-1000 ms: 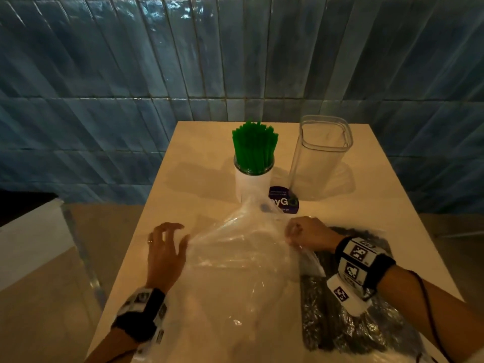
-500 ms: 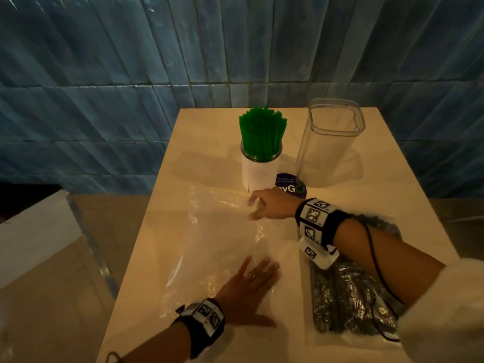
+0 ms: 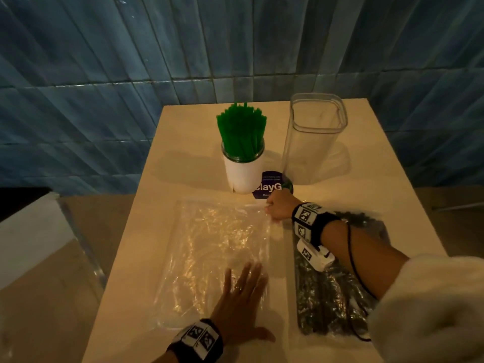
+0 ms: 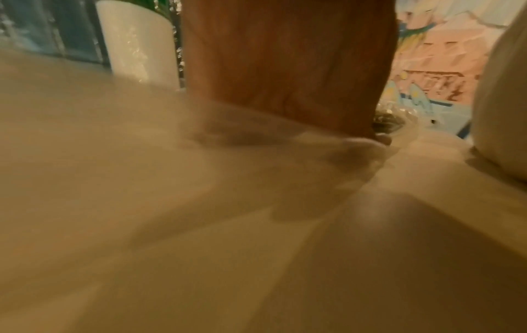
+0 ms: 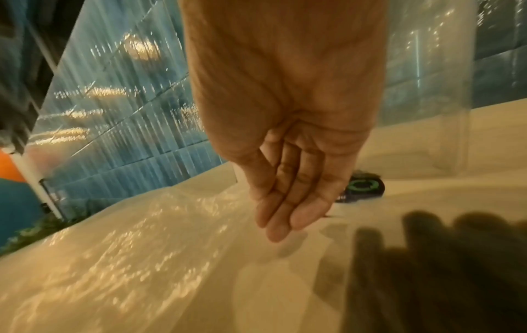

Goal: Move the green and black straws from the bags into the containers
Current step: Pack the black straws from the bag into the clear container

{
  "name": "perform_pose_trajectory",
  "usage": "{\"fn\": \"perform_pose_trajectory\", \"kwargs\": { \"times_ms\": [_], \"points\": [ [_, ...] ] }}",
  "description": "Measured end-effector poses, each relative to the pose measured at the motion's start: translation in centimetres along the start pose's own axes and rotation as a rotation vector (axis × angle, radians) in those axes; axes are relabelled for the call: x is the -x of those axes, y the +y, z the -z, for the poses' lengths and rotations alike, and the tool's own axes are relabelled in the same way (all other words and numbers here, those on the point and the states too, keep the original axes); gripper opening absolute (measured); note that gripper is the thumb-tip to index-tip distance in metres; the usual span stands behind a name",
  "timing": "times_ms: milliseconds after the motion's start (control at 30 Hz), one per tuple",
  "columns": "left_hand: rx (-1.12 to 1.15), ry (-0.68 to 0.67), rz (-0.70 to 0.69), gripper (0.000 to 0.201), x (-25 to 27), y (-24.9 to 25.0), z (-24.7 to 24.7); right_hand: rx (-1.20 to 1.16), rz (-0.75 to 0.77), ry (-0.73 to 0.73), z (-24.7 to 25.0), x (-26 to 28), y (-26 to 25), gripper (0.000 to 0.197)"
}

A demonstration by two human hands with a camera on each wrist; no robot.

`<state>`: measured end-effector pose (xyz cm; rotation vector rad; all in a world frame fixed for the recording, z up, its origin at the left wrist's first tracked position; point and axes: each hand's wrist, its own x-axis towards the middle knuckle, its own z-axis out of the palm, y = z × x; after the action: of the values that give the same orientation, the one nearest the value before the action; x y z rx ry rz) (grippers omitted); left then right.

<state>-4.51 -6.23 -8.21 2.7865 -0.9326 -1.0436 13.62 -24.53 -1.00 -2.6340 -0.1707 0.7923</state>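
Both hands have pressed the empty bag (image 3: 220,247) flat on the table (image 3: 408,205); left hand (image 3: 242,297) and right hand (image 3: 279,208) lie open on it; green straws (image 3: 242,134) already stand in the cup (image 3: 242,175); black straws (image 3: 330,302) remain bagged beside the empty clear container (image 3: 311,142).

Both wrists wore black bands (image 3: 197,340) faced with white square tags printed in black block patterns. The left hand (image 3: 242,307) carried a thin ring (image 3: 238,288) on one finger. On the right wrist the band (image 3: 311,222) showed several tags, and a small white block (image 3: 314,256) with its own tag hung under it. A thin black cable (image 3: 353,258) ran along the right forearm toward a fluffy cream-white sleeve (image 3: 429,307).
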Motion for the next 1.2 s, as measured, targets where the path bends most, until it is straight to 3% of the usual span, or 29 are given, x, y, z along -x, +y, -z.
{"fn": "perform_pose_trajectory", "kwargs": {
  "times_ms": [133,233,367,467,533,600,667,767,867,1000,1200],
  "points": [
    [0.041,0.084,0.074,0.121,0.1,2.0,1.6,0.010,0.082,0.040,0.6,0.5,1.9,0.027],
    [0.198,0.035,0.131,0.112,0.2,3.3,3.0,0.074,-0.002,0.024,3.0,1.2,6.4,0.032],
    [0.243,-0.006,0.215,0.099,-0.1,3.4,4.1,0.107,-0.135,-0.045,4.8,3.1,13.6,0.032],
    [0.237,-0.006,0.223,0.108,-0.4,3.4,5.5,0.063,-0.143,-0.071,4.0,4.3,15.6,0.031],
    [0.252,0.031,0.214,0.116,-0.7,4.1,7.4,0.021,-0.123,-0.063,3.8,4.8,15.8,0.030],
    [0.301,0.138,0.201,0.100,-1.4,5.0,9.6,-0.033,-0.084,-0.033,3.8,5.2,15.8,0.027],
    [0.478,0.340,0.201,0.077,-2.5,5.9,11.9,-0.110,-0.002,0.035,4.0,6.1,15.6,0.024],
    [0.814,0.569,0.289,0.070,-4.8,6.2,14.5,-0.236,0.146,0.156,4.3,7.9,14.4,0.016],
    [1.033,0.591,0.337,0.046,-6.4,6.0,16.1,-0.358,0.222,0.202,4.9,9.6,13.3,0.010],
    [1.265,0.684,0.223,0.013,-5.9,6.1,16.8,-0.401,0.239,0.216,5.5,11.2,12.7,0.008],
    [1.348,0.712,0.103,0.009,-4.4,7.9,17.6,-0.507,0.348,0.230,5.3,11.8,7.6,0.022]
  ]
}}
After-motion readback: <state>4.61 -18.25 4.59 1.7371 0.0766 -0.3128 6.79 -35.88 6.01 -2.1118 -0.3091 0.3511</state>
